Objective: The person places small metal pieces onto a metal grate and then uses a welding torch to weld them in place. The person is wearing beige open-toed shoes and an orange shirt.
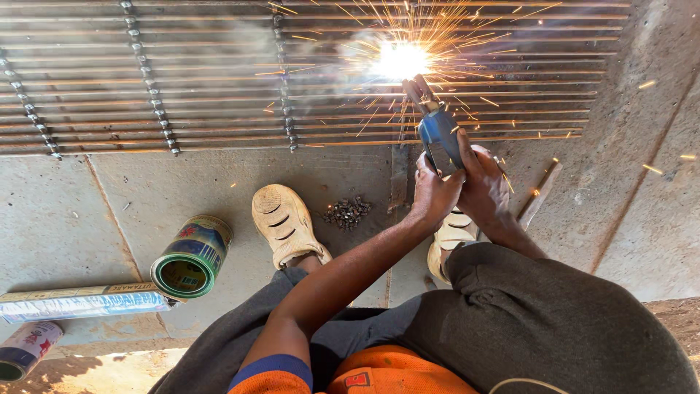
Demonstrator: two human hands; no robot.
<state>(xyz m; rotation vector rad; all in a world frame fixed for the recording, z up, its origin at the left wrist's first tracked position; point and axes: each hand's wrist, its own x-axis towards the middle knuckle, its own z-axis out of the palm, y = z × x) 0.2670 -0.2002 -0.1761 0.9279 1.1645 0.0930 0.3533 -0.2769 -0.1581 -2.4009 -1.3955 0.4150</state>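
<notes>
Both my hands grip a blue-handled electrode holder (440, 135). My left hand (434, 195) wraps the lower part of the handle, and my right hand (483, 186) closes around it from the right. The holder's tip points away from me to a bright welding arc (399, 60) that throws sparks over a grille of thin metal rods (219, 109) lying on the concrete floor (182, 190). Several rows of weld beads (149, 87) cross the rods. My feet in tan sandals (284, 222) rest just before the grille.
A small heap of dark metal bits (347, 211) lies between my feet. At left lie a tipped green and blue tin can (191, 255), a long flat box (80, 300) and another can (25, 349). A wooden stick (541, 193) lies at right.
</notes>
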